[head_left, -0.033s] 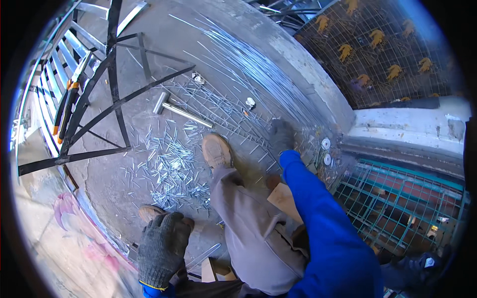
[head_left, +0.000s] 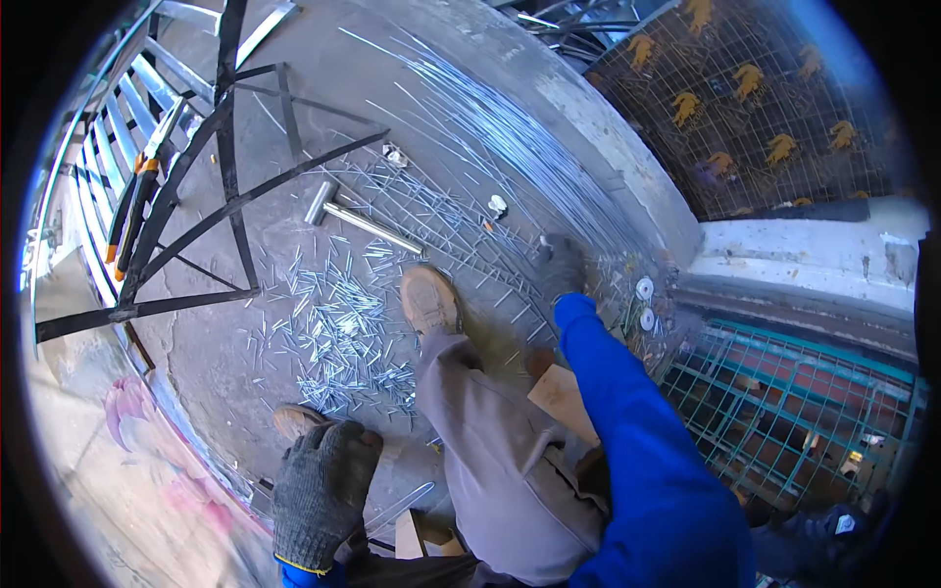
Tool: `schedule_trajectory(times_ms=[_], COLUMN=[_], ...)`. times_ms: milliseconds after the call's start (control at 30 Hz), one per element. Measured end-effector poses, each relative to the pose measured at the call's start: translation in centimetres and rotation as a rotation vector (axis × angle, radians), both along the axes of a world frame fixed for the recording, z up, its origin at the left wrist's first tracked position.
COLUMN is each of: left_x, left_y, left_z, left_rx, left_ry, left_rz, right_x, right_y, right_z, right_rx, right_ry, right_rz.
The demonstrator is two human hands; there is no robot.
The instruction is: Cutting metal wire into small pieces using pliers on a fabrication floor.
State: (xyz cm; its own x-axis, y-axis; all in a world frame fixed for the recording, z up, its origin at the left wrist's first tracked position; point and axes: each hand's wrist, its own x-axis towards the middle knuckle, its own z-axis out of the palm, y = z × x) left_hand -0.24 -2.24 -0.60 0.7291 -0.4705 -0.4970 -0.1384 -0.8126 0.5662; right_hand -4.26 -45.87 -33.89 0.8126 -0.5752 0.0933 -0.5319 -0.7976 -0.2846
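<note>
My left hand [head_left: 325, 480], in a grey knit glove, rests low over my left leg with its fingers folded. Nothing shows in it. My right hand [head_left: 562, 265], in a dark grey glove, reaches down to the floor at the right end of a welded wire lattice [head_left: 446, 220]. Its fingers look curled, and what they hold, if anything, is hidden. Long thin metal rods [head_left: 500, 122] lie in a bundle just beyond that hand. A metal hammer [head_left: 368, 223] lies left of the lattice. Many short cut wire pieces [head_left: 343, 333] are heaped near my shoes.
A black metal frame [head_left: 230, 196] stands at the left, with orange-handled pliers [head_left: 137, 211] on it. A green wire grid [head_left: 784, 402] is at the right, near two white discs [head_left: 645, 304]. Beside my right forearm is a brown cardboard piece [head_left: 564, 402]. A low concrete ledge [head_left: 588, 108] runs behind the rods.
The view has shifted very slightly. My right hand stays beside the lattice and my left hand stays over my leg.
</note>
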Motion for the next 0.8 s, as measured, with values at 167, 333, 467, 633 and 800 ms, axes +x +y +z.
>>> schedule_trajectory(times_ms=[167,333,467,633,800], left_x=[0.1,-0.1,-0.5,-0.5,-0.5], left_y=[0.2,1.2,1.8,1.8,0.6], left_z=[-0.1,-0.6,-1.4,-0.3,1.2], left_rx=[0.073,0.097,0.040,0.055,0.006], left_ry=[0.033,0.004,-0.051,-0.034,-0.064], left_rz=[0.028,0.028,0.027,0.048,0.029], right_x=[3.9,5.9,5.8,5.3,5.7], right_y=[-1.7,0.0,-0.8,-0.2,-5.9], right_z=[-2.0,-2.3,-1.8,2.8,8.5], right_rx=[0.059,0.206,0.076,0.068,-0.052], right_ry=[0.156,0.379,0.511,0.325,0.078], right_rz=[0.015,-0.118,-0.031,0.072,0.097])
